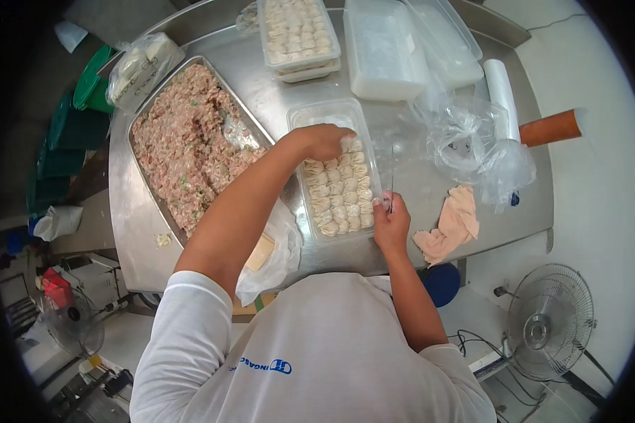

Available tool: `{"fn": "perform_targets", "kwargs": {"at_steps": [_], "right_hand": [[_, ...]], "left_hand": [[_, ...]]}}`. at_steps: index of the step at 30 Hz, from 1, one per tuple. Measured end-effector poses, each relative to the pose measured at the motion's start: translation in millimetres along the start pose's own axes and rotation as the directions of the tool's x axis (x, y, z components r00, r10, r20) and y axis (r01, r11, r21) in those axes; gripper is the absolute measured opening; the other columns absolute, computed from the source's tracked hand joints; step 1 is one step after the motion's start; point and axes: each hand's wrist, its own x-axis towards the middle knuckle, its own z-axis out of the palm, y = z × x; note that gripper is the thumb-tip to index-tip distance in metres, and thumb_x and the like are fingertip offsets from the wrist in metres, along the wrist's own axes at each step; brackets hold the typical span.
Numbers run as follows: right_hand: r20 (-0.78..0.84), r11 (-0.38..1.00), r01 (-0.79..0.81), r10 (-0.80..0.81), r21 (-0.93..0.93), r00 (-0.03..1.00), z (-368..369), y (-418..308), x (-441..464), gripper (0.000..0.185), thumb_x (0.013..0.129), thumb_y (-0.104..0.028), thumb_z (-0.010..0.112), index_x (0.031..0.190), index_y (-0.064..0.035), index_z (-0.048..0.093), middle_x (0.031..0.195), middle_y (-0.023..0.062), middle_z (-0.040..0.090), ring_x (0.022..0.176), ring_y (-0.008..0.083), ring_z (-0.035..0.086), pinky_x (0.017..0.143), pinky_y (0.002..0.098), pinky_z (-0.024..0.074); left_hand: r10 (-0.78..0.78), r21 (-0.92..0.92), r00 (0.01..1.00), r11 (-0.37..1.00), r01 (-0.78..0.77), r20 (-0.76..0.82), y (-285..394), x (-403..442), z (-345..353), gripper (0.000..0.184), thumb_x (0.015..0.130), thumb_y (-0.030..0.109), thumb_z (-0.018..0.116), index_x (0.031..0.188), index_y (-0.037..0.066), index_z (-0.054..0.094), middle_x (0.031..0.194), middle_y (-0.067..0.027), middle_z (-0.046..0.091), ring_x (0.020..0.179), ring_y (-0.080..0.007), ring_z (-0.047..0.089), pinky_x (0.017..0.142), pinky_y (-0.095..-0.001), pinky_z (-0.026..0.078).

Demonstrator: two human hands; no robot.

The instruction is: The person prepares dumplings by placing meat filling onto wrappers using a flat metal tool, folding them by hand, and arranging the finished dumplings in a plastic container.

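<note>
A clear plastic container (305, 176) lies in front of me, with rows of pleated dumplings (337, 194) filling its near part. My left hand (324, 142) reaches over its far half. Its fingers are pinched at a dumpling (348, 146) by the far end of the rows, partly hidden under the fingertips. At the container's near right edge, my right hand (391, 218) is closed around a thin metal spatula (393, 176) whose narrow blade points away from me. The right thumb rests by the container's rim.
A large tray (259, 134) of minced filling (183, 141) is at left. Filled containers (300, 35) and stacked plastic containers (384, 53) stand at the back. Plastic bags (473, 141), a plastic roll (501, 95) and a peach cloth (450, 224) lie right; a wrapper stack (261, 252) sits nearby.
</note>
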Motion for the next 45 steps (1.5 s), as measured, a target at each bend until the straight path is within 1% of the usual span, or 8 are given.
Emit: {"fn": "perform_targets", "kwargs": {"at_steps": [2,5,12,17,23,30,42,45], "right_hand": [[0.011,1.000,0.009,-0.009,0.003,1.000,-2.3,-4.8,-0.7,0.029,0.090,-0.015,0.069,0.113,0.0017,0.062,0.086,0.0134,0.062,0.073,0.0231,0.059,0.068,0.0353,0.0488],[0.004,0.983,0.148,-0.149,-0.112,0.989,-12.6,-17.8,1.6,0.032,0.094,-0.013,0.063,0.122,0.0024,0.061,0.093,0.0146,0.060,0.078,0.0250,0.059,0.072,0.0359,0.0484],[0.451,0.819,0.540,-0.415,-0.193,0.790,-11.2,-121.8,22.2,0.039,0.093,-0.005,0.052,0.132,-0.0040,0.061,0.096,0.0142,0.060,0.083,0.0330,0.062,0.074,0.0418,0.0500],[0.725,0.293,0.889,-0.515,-0.353,0.457,52.5,-183.5,37.2,0.024,0.082,-0.006,0.061,0.101,-0.0077,0.075,0.086,0.0088,0.062,0.077,0.0265,0.065,0.067,0.0400,0.0544],[0.911,-0.026,0.948,-0.285,-0.317,0.297,102.0,-201.1,45.0,0.013,0.079,-0.009,0.062,0.084,-0.0067,0.073,0.081,0.0114,0.068,0.081,0.0258,0.071,0.068,0.0366,0.0575],[0.974,0.104,0.973,-0.076,-0.206,0.214,116.8,-244.0,71.5,0.015,0.078,-0.010,0.062,0.085,-0.0091,0.075,0.094,0.0141,0.074,0.088,0.0298,0.072,0.073,0.0415,0.0583],[0.990,0.141,0.989,-0.129,-0.038,0.057,134.5,-241.6,64.6,0.021,0.081,-0.008,0.059,0.095,-0.0125,0.075,0.097,0.0085,0.073,0.088,0.0307,0.071,0.076,0.0433,0.0569],[0.936,0.254,0.964,-0.352,0.083,0.012,126.0,-242.9,78.4,0.015,0.082,-0.009,0.059,0.088,-0.0123,0.073,0.089,0.0078,0.070,0.085,0.0313,0.069,0.073,0.0456,0.0554]], "left_hand": [[0.173,0.097,0.872,0.985,-0.144,-0.458,-5.8,-27.8,13.5,0.056,0.081,0.004,0.060,0.137,0.011,0.058,0.121,-0.0212,0.066,0.112,-0.0375,0.063,0.096,-0.0432,0.050],[0.083,-0.010,0.799,0.994,-0.111,-0.596,11.8,-112.4,22.4,0.044,0.081,0.006,0.066,0.125,0.007,0.064,0.110,-0.0207,0.069,0.103,-0.0393,0.066,0.090,-0.0462,0.053],[-0.153,-0.208,0.745,0.978,0.019,-0.650,-31.2,-225.9,176.3,0.033,0.075,0.004,0.071,0.108,0.005,0.068,0.105,-0.0157,0.064,0.101,-0.0377,0.062,0.086,-0.0468,0.052],[-0.239,-0.208,0.560,0.971,0.120,-0.793,-52.9,-223.0,228.8,0.033,0.069,0.000,0.070,0.101,0.004,0.066,0.106,-0.0144,0.061,0.101,-0.0366,0.058,0.088,-0.0460,0.049],[-0.282,-0.284,0.445,0.957,0.064,-0.850,-61.1,-214.8,240.2,0.032,0.067,-0.001,0.068,0.098,0.005,0.065,0.108,-0.0138,0.060,0.100,-0.0362,0.056,0.088,-0.0458,0.047],[-0.229,-0.215,0.445,0.973,0.081,-0.866,-62.9,-211.3,244.3,0.030,0.071,0.002,0.067,0.100,0.007,0.064,0.111,-0.0123,0.059,0.101,-0.0334,0.055,0.087,-0.0455,0.046],[-0.298,-0.277,0.442,0.954,0.113,-0.846,-58.6,-211.8,242.6,0.026,0.069,0.001,0.068,0.095,0.004,0.064,0.107,-0.0135,0.060,0.101,-0.0348,0.054,0.088,-0.0452,0.046],[-0.299,-0.322,0.426,0.947,0.020,-0.854,-60.6,-216.4,241.2,0.026,0.069,0.000,0.069,0.095,0.004,0.066,0.107,-0.0129,0.060,0.101,-0.0346,0.055,0.089,-0.0443,0.047]]}}
